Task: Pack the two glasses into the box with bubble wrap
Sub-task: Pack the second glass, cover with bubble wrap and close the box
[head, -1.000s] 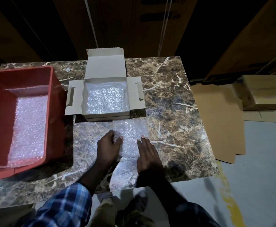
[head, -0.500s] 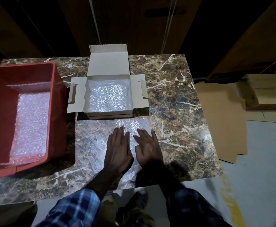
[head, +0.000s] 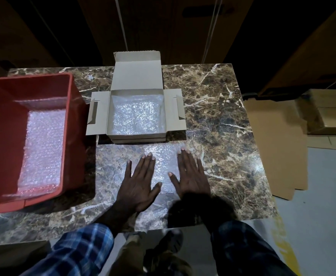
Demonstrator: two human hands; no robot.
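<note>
both hands lie flat, fingers straight, each grip released: left hand [head: 138, 183] and right hand [head: 191, 176] press a clear bubble wrap sheet [head: 164, 162] on the marble tabletop [head: 223, 120]. just beyond, the open box [head: 136, 113] is lined with wrap. no glasses show. judged step: smoothing the sheet; next calls for fetching a glass.

Light: dim, overhead; glare on bubble wrap [head: 136, 116] at 12 o'clock | shadow: dark patch on table [head: 223, 108] by 5 o'clock | edges: wide-angle bending, slightly soft
</note>
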